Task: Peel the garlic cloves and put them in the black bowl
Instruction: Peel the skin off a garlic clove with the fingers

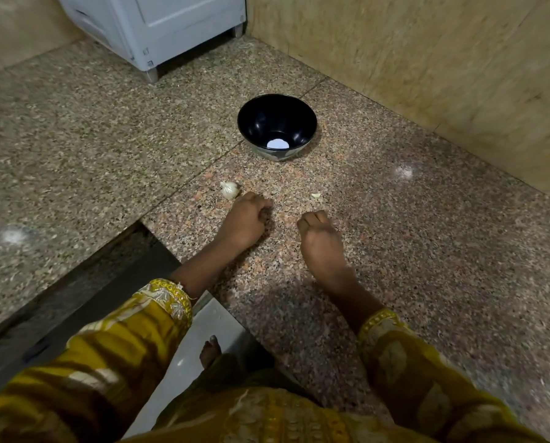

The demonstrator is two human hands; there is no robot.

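**A:** Where is the garlic on your feed?

**B:** I see a garlic bulb (229, 189) in its white skin lying on the granite counter (427, 251). A loose clove (315, 195) lies off to its right, apart from it. Beyond them stands the black bowl (277, 127), upright, with a pale round patch at its bottom. It sits well apart from both hands.

**A:** And the hands?

**B:** The left hand (246, 219) is knuckles-up on the counter, just beside the bulb on its right. The wrist is bent and the fingers are curled down toward the stone. I cannot tell whether they are pinching anything. The right hand (320, 238) is near the left, short of the loose clove and not touching it. Its back faces me and its fingers are folded under, so I cannot tell if it holds something.

**A:** How do the arms lie?

**B:** Both forearms reach forward from yellow sleeves (158, 314), the left one angled inward across the counter's edge.

**A:** And around that?

**B:** A white cabinet (171, 27) stands at the far left, a stone wall (427, 59) runs along the right, and a bare foot (210, 351) shows below the counter's edge.
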